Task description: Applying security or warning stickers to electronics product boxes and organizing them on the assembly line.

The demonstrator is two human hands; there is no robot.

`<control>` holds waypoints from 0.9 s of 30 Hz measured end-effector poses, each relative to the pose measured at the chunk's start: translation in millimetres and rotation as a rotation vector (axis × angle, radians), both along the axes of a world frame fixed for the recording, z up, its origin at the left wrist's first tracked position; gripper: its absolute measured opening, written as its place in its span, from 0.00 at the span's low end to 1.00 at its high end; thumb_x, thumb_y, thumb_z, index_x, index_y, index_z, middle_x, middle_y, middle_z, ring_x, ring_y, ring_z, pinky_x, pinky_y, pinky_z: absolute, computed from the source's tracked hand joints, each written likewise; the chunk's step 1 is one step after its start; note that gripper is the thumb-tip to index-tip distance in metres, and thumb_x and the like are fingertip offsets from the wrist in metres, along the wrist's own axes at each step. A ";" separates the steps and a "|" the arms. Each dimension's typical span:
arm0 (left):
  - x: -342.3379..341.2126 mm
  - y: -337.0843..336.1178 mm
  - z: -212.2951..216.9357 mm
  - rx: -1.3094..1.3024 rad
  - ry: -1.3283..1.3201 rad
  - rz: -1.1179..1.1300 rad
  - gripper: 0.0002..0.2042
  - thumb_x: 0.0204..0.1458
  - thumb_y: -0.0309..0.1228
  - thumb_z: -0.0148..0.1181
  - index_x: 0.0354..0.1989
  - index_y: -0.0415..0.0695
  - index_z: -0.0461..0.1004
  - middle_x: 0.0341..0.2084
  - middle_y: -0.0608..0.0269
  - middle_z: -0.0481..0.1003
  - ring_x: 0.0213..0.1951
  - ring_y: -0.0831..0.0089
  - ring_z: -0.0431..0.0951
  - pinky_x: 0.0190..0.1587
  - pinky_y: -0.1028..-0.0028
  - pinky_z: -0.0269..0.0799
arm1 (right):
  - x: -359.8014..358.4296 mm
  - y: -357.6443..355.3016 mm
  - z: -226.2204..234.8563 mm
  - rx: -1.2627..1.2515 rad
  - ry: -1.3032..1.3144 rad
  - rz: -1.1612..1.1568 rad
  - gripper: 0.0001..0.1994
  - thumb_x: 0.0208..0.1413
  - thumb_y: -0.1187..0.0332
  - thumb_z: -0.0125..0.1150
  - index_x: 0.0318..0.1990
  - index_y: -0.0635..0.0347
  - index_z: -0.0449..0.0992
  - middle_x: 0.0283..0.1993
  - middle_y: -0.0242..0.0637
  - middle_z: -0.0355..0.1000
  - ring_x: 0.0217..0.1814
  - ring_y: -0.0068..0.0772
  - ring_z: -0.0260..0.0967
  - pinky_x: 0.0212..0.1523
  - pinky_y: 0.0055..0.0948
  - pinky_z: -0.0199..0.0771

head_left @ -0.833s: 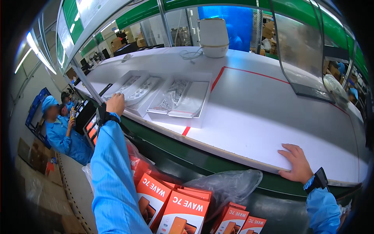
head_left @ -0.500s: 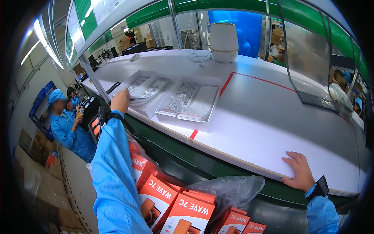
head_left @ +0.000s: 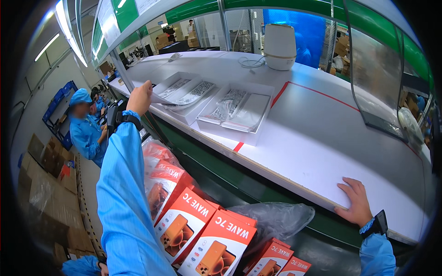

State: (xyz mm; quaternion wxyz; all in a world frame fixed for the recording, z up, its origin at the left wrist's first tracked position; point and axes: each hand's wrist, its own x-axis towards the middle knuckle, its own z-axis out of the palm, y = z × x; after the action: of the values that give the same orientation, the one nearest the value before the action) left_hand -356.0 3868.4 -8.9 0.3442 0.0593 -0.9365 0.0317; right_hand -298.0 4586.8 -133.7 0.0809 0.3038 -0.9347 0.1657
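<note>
My left hand (head_left: 140,98) is raised at the left end of an open white box (head_left: 193,115). Its fingers are closed in a pinch next to the pale inner tray (head_left: 162,99); what they grip is hidden. Small patterned items in clear plastic lie in the tray's two compartments. Beside it, a second white box (head_left: 253,137) holds similar patterned items, a clear bag and white flat packets. At the right, my right hand (head_left: 357,202) rests on the table's front edge, fingers spread and holding nothing.
Orange-and-white phone boxes (head_left: 218,244) and a grey plastic bag (head_left: 281,218) sit below the white table (head_left: 313,152). A white rounded appliance (head_left: 279,48) stands at the back. A clear panel (head_left: 377,78) rises at right. Another person (head_left: 85,131) works at left; a blue sleeve (head_left: 80,267) shows lower left.
The view has shifted, so the table things appear further right. My left hand has lifted slightly at the white box's left end. My right hand stays on the table edge.
</note>
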 end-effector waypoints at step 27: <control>262.9 551.4 -12.3 -0.506 0.334 -0.969 0.10 0.39 0.27 0.62 0.30 0.46 0.69 0.31 0.52 0.77 0.33 0.64 0.80 0.25 0.76 0.71 | 126.7 -2.1 26.4 -2.035 -1.465 0.804 0.36 0.60 0.38 0.46 0.64 0.60 0.59 0.63 0.51 0.64 0.63 0.47 0.64 0.64 0.53 0.61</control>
State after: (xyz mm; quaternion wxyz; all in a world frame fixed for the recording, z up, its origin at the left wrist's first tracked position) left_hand -93.1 4419.9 -21.2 0.4662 -0.4571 -0.7528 0.0835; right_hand -171.3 4584.7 -107.3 -0.3046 0.2031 -0.0650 0.9283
